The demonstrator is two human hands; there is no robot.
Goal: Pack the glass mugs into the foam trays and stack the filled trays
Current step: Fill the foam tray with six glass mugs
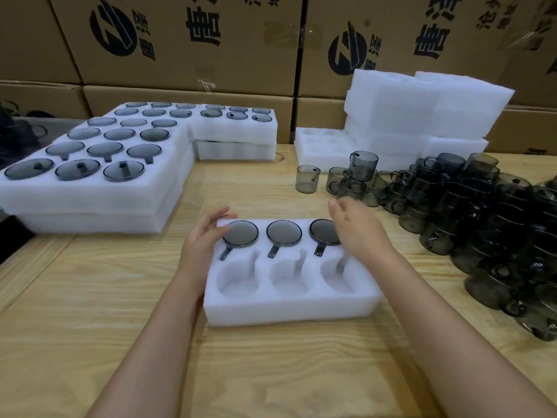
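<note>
A white foam tray (289, 306) lies on the wooden table in front of me. Its far row holds three smoky glass mugs (284, 232) set bottom up, handles toward me; the three near pockets are bare. My left hand (202, 236) rests on the tray's far left corner with relaxed fingers, its thumb beside the left mug. My right hand (358, 224) hovers over the tray's far right corner, fingers loosely spread, holding nothing and partly hiding the right mug. A large pile of loose mugs (482, 212) sits to the right.
Stacked filled trays (99, 194) stand at the left, with another stack (236, 132) behind them. Unfilled foam trays (422, 110) are piled at the back right. A lone mug (307, 178) stands mid-table. Cardboard boxes (180, 40) wall the far side.
</note>
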